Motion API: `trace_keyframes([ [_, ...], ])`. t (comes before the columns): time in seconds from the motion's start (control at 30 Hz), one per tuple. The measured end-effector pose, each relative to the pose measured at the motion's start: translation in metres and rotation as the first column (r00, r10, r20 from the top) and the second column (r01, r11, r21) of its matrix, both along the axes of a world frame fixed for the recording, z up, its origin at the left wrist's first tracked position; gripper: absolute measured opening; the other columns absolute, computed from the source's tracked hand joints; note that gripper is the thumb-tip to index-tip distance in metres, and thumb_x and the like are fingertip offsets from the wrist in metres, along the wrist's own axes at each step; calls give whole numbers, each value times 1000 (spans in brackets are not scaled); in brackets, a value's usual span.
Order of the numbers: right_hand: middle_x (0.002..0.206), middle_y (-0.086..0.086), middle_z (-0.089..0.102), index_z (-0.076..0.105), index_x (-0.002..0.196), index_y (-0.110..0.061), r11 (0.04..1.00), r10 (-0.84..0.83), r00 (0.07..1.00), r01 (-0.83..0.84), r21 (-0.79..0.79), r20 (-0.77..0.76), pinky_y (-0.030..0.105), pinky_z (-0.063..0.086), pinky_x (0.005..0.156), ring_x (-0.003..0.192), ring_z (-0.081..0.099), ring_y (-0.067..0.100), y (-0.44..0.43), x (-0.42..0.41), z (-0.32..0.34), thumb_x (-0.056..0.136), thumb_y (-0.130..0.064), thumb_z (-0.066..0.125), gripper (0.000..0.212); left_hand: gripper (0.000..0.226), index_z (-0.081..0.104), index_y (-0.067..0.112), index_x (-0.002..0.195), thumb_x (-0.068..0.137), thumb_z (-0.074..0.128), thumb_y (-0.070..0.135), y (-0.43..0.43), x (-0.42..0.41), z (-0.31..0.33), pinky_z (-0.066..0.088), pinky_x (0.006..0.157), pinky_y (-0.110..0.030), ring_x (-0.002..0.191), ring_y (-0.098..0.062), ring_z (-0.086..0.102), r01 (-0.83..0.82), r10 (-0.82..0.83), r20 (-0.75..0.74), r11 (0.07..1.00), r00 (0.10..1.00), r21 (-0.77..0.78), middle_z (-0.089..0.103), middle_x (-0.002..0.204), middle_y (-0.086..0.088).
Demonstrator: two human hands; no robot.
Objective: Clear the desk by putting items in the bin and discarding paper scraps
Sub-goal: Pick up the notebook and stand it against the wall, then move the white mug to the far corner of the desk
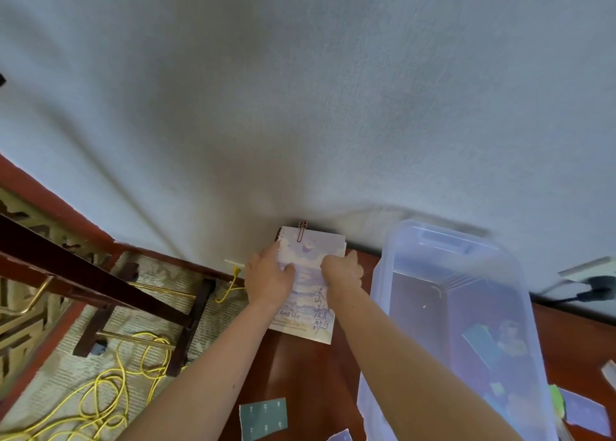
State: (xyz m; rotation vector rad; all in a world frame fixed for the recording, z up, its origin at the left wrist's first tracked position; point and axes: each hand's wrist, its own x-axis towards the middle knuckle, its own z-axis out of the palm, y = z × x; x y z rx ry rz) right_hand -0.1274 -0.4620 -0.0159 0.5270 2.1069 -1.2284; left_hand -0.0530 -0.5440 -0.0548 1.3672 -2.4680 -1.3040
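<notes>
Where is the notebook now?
Head view, centre: the notebook is by the wall, held by left hand and right hand, just left of the bin.

A pale textured wall (300, 90) fills the upper view. Down to the left, a dark wooden furniture frame (100, 280) stands on patterned carpet (160, 274), with yellow cable (110, 387) looped loosely beside it. Far right, a black plug (596, 285) sits against the wall

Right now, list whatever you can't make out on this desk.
Head view:
Notebook cover: its middle is hidden under the left hand and right hand; the title is partly covered too.
Fingers: too blurred to tell gripping from pressing.
Bin contents: smeared behind its cloudy wall.
Paper scrap: cut off by the bottom edge.
</notes>
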Motion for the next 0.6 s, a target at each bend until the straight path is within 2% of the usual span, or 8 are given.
trace_keyframes([
  [0.07,138,7,48,47,123,-27,991,-6,998,-1,-132,-55,43,51,93,112,54,27,7,7,18,75,-8,47,52,44,50,24,135,93,58,19,8,2,18,42,98,-33,118,-21,49,-54,72,-132,990,989,131,49,135,-4],
  [0.13,138,-4,47,44,137,-26,956,0,994,-31,-291,-107,25,50,83,106,58,18,22,17,43,85,2,44,59,34,54,24,128,95,54,16,20,6,44,46,95,-33,108,-14,55,-88,154,-256,963,954,254,55,128,-1],
  [0.17,137,-7,46,43,142,-22,939,13,988,-64,-339,-152,21,47,86,113,56,18,31,21,55,89,5,42,59,27,55,24,122,96,52,16,27,9,59,48,95,-35,105,-14,56,-97,190,-302,950,934,296,58,123,0],
  [0.23,132,1,56,52,133,-15,907,-20,967,-90,-411,-255,29,48,97,118,55,19,52,30,78,90,5,44,48,19,57,25,114,97,51,16,43,16,86,51,93,-39,104,-17,59,-96,239,-384,930,892,355,60,116,0],
  [0.37,106,5,65,62,112,-12,867,-153,921,-49,-495,-359,32,54,82,95,64,19,112,52,118,90,2,48,29,18,58,19,111,96,50,11,87,29,130,53,78,-30,86,-14,62,-38,276,-493,898,825,439,62,101,-1],
  [0.5,101,3,64,62,112,-11,875,-239,886,18,-485,-398,32,53,80,89,62,16,190,69,136,92,0,47,28,19,61,19,101,95,49,5,151,37,157,51,67,-24,75,-13,60,73,211,-518,877,829,474,64,89,-1],
  [0.6,93,3,62,62,111,-9,889,-294,872,99,-447,-390,35,51,77,83,58,18,252,75,133,91,1,47,27,21,60,12,103,94,46,0,211,40,165,48,62,-23,70,-14,57,171,127,-514,854,848,492,61,82,-3],
])
